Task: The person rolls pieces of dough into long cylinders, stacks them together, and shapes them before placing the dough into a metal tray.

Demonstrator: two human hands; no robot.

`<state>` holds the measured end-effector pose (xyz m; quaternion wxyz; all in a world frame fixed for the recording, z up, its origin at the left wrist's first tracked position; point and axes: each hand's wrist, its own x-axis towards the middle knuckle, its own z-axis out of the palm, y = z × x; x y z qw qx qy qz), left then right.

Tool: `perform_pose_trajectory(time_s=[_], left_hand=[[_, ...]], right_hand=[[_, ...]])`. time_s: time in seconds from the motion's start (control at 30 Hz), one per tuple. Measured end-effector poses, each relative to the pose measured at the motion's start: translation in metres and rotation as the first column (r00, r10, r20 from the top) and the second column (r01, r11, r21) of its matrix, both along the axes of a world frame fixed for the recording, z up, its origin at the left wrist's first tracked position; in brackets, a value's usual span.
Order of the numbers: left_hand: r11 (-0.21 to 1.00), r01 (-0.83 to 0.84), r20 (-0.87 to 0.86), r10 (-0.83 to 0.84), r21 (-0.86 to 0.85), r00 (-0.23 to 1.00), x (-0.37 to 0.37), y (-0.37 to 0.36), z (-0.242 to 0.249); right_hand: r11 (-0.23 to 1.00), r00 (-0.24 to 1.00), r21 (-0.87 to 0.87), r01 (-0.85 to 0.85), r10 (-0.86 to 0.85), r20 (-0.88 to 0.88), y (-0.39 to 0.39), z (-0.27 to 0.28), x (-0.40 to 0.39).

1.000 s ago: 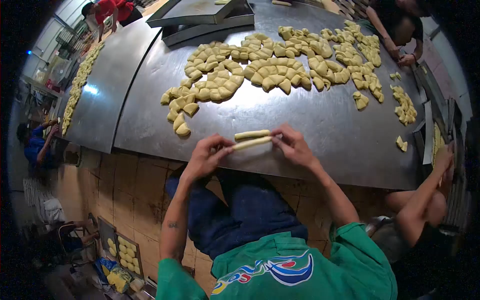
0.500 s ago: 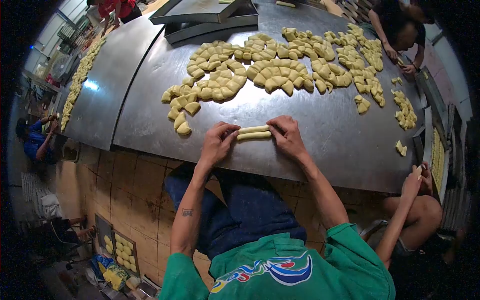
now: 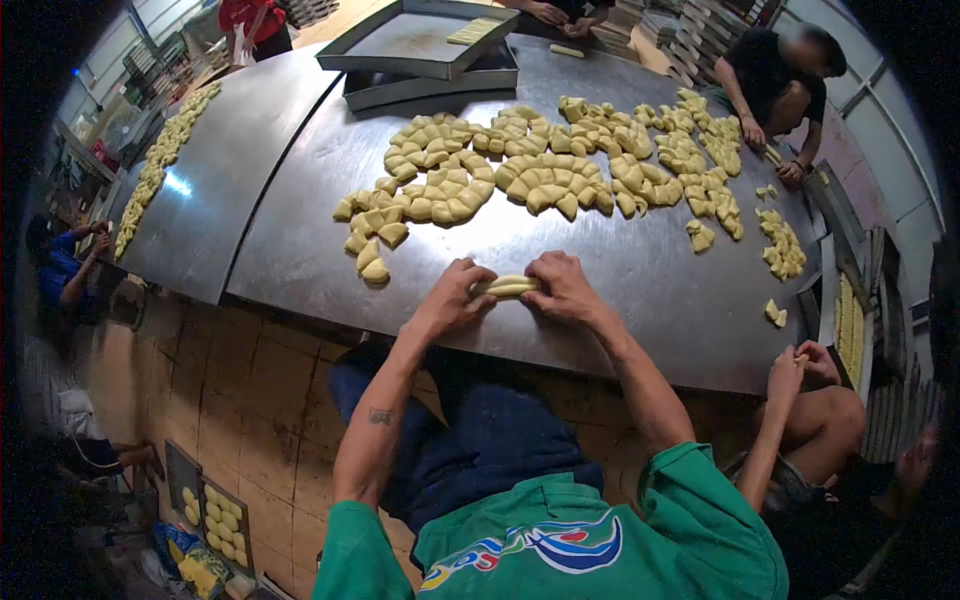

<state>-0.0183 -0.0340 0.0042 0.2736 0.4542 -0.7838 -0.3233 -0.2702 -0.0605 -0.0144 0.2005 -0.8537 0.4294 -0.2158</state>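
Two pale yellow dough strips (image 3: 511, 287) lie side by side just above the metal table (image 3: 330, 270), close to its front edge. Around their left ends my left hand (image 3: 458, 297) is closed, thumb and fingers pinching. My right hand (image 3: 563, 288) grips the right ends the same way. Only the middle of the strips shows; their ends are hidden in my fingers. Beyond my hands spread many cut dough pieces (image 3: 550, 182), pressed together in curved rows.
Two stacked metal trays (image 3: 395, 45) stand at the back, with dough strips (image 3: 473, 31) in the upper one. Co-workers sit at the right, one a person in black (image 3: 780, 85). More dough pieces (image 3: 165, 150) line the far left edge. Trays of dough rounds (image 3: 222, 525) are low at left.
My hands have moved closer together along the dough strips and cover more of them. The camera view has tilted up slightly, showing more of the trays and the co-workers behind.
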Motion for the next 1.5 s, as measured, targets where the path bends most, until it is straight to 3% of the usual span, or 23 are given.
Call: perform_pose_trajectory(time_s=[0.03, 0.13, 0.2, 0.27, 0.3, 0.4, 0.5, 0.57, 0.6, 0.63, 0.67, 0.7, 0.8, 0.87, 1.03, 1.1, 1.13, 1.17, 1.27, 1.3, 1.37, 1.43, 1.5], left_hand=[[1.000, 0.005, -0.005, -0.005, -0.009, 1.000, 0.001, 0.000, 0.005], [0.992, 0.074, 0.100, -0.064, -0.099, 0.993, 0.010, -0.003, 0.010], [0.998, 0.062, 0.055, -0.061, -0.018, 0.997, 0.012, -0.001, 0.009], [0.995, -0.005, -0.075, 0.012, 0.096, 0.997, 0.013, -0.002, 0.007], [0.996, 0.012, -0.072, -0.005, 0.094, 0.997, 0.014, -0.002, 0.003], [0.993, -0.113, -0.189, 0.107, -0.023, 0.976, 0.014, 0.003, -0.011], [0.986, -0.153, -0.216, 0.135, -0.069, 0.967, 0.013, 0.004, -0.016], [0.978, -0.205, -0.272, 0.185, -0.048, 0.945, 0.007, 0.009, -0.015], [0.965, -0.260, -0.329, 0.238, -0.023, 0.914, 0.005, 0.011, -0.014], [0.965, -0.261, -0.327, 0.238, -0.029, 0.915, 0.006, 0.012, -0.013], [0.957, -0.287, -0.284, 0.264, -0.039, 0.922, 0.006, 0.012, -0.011], [0.950, -0.309, -0.242, 0.288, -0.052, 0.926, 0.006, 0.012, -0.010], [0.942, -0.321, -0.273, 0.286, -0.095, 0.919, 0.004, 0.011, -0.016], [0.945, -0.311, -0.258, 0.277, -0.102, 0.925, 0.005, 0.011, -0.019], [0.935, -0.320, -0.238, 0.278, -0.156, 0.930, 0.007, 0.011, -0.023], [0.930, -0.298, -0.208, 0.255, -0.215, 0.944, 0.008, 0.009, -0.022], [0.932, -0.312, -0.222, 0.270, -0.186, 0.937, 0.007, 0.010, -0.022], [0.932, -0.326, -0.236, 0.286, -0.156, 0.929, 0.006, 0.012, -0.023], [0.928, -0.303, -0.226, 0.254, -0.218, 0.941, 0.006, 0.012, -0.019], [0.926, -0.293, -0.223, 0.242, -0.237, 0.944, 0.006, 0.012, -0.016], [0.928, -0.302, -0.230, 0.251, -0.220, 0.940, 0.006, 0.015, -0.014], [0.932, -0.302, -0.231, 0.255, -0.201, 0.939, 0.008, 0.014, -0.011], [0.926, -0.336, -0.480, 0.377, 0.173, 0.792, 0.008, 0.015, -0.011]], right_hand=[[0.998, 0.995, 0.030, -0.049, 0.051, -0.080, -0.004, 0.002, -0.001], [0.997, 0.996, 0.045, -0.060, 0.063, -0.065, -0.011, 0.007, -0.005], [0.997, 0.993, 0.028, -0.075, 0.078, -0.084, -0.011, 0.008, -0.006], [0.996, 0.994, 0.061, -0.063, 0.058, 0.090, -0.012, 0.008, -0.006], [0.997, 0.995, 0.058, -0.046, 0.041, 0.092, -0.012, 0.003, -0.007], [0.991, 0.933, -0.134, -0.024, 0.070, 0.354, -0.008, -0.013, -0.009], [0.996, 0.923, -0.001, -0.094, 0.088, 0.374, -0.012, -0.007, -0.021], [0.963, 0.870, 0.108, 0.245, -0.268, 0.413, -0.028, -0.005, -0.035], [0.906, 0.840, 0.006, 0.423, -0.395, 0.373, -0.049, -0.017, -0.053], [0.816, 0.842, -0.230, 0.531, -0.476, 0.254, -0.066, -0.015, -0.071], [0.753, 0.795, -0.291, 0.590, -0.604, 0.050, -0.075, 0.000, -0.082], [0.708, 0.781, -0.413, 0.573, -0.625, 0.012, -0.087, 0.003, -0.096], [0.696, 0.771, -0.445, 0.563, -0.636, -0.019, -0.116, 0.002, -0.124], [0.802, 0.842, -0.384, 0.456, -0.529, -0.104, -0.121, 0.009, -0.128], [0.696, 0.782, -0.381, 0.608, -0.608, 0.138, -0.173, -0.004, -0.146], [0.829, 0.831, -0.159, 0.536, -0.551, -0.072, -0.203, -0.008, -0.166], [0.821, 0.814, 0.005, 0.571, -0.566, -0.132, -0.204, 0.002, -0.162], [0.802, 0.814, -0.181, 0.568, -0.580, -0.015, -0.222, -0.033, -0.175], [0.759, 0.746, -0.026, 0.651, -0.645, -0.166, -0.195, 0.015, -0.155], [0.765, 0.760, 0.018, 0.643, -0.636, -0.131, -0.188, 0.020, -0.153], [0.716, 0.705, -0.201, 0.669, -0.696, -0.136, -0.164, 0.024, -0.137], [0.660, 0.679, -0.314, 0.682, -0.732, -0.064, -0.127, 0.049, -0.109], [0.573, 0.724, -0.542, 0.614, -0.682, 0.099, -0.089, 0.075, -0.080]])
